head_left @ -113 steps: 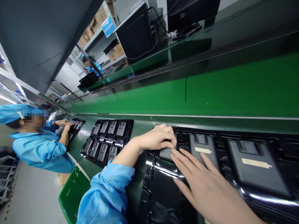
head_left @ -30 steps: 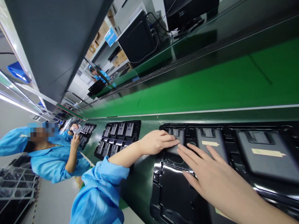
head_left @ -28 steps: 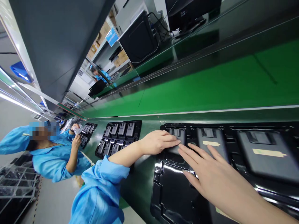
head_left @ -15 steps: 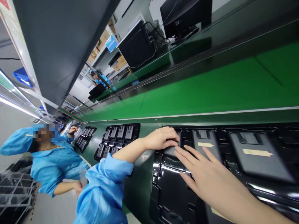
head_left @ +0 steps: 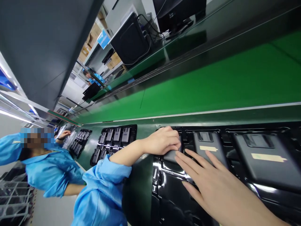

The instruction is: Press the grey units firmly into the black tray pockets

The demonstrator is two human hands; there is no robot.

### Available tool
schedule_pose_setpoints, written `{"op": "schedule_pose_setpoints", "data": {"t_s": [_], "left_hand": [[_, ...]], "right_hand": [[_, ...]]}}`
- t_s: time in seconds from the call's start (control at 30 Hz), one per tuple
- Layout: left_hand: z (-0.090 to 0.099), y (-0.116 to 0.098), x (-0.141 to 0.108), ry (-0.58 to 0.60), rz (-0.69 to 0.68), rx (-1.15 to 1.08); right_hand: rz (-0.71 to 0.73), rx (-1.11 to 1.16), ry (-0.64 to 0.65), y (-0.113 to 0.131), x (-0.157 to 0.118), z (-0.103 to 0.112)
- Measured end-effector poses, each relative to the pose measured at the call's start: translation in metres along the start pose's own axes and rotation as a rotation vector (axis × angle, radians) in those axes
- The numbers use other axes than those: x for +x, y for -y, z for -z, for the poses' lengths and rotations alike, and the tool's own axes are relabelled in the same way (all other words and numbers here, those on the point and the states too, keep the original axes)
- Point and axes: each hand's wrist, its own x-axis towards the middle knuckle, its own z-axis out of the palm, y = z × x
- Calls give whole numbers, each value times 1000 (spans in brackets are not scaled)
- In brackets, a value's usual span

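Observation:
My left hand [head_left: 162,141], in a blue sleeve, curls its fingers over a dark grey flat part [head_left: 170,156] at the left end of a glossy black moulded tray [head_left: 156,179]. The part's near end is tilted up out of its pocket. Fingers spread, my right hand [head_left: 211,185] lies flat on the tray just right of that part, its fingertips almost touching it. Two more dark grey parts [head_left: 208,147] [head_left: 261,157], each with a pale tape strip, sit in the neighbouring pockets.
A second black tray [head_left: 113,139] with several smaller parts and a third tray [head_left: 78,146] lie further left on the dark green bench. A co-worker in blue [head_left: 42,169] stands there. Beyond runs a green conveyor belt [head_left: 211,84]; a computer tower [head_left: 130,40] stands behind it.
My left fingers have gone from lying flat on the part to curling over it and tipping it up. My right hand stays on the tray. The co-worker has lowered both hands.

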Motion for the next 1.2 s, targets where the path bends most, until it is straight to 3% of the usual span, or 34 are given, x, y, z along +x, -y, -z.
{"op": "schedule_pose_setpoints", "data": {"t_s": [0.13, 0.33, 0.43, 0.53, 0.67, 0.73, 0.8, 0.87, 0.93, 1.1, 1.2], "left_hand": [[-1, -1, -2, 43, 15, 96], [7, 2, -10, 99, -67, 191], [7, -2, -20, 26, 25, 80], [1, -12, -30, -219, 159, -219], [-10, -34, -27, -540, 314, -924], [-12, -46, -14, -607, 408, -1232], [-11, -56, 3, -616, 531, -1353], [-5, -63, 20, -628, 647, -1226], [3, -65, 33, -605, 654, -930], [19, -59, 47, -195, 347, -330], [19, -57, 49, -91, 296, -113]], "right_hand": [[-11, 20, 46, 1, -2, 0], [56, -32, 9, 0, -1, -2], [54, -50, 9, 0, 0, -2], [43, -27, 12, 0, 0, -2], [14, 17, 59, 0, 0, 0], [-12, 46, 99, 1, 0, 1], [-10, 60, 118, 1, 1, 1], [13, 51, 119, 2, 2, 1], [32, 27, 117, 1, 3, 3], [44, -74, 112, -1, -3, 15], [-13, -170, 99, -4, -14, 20]]}}
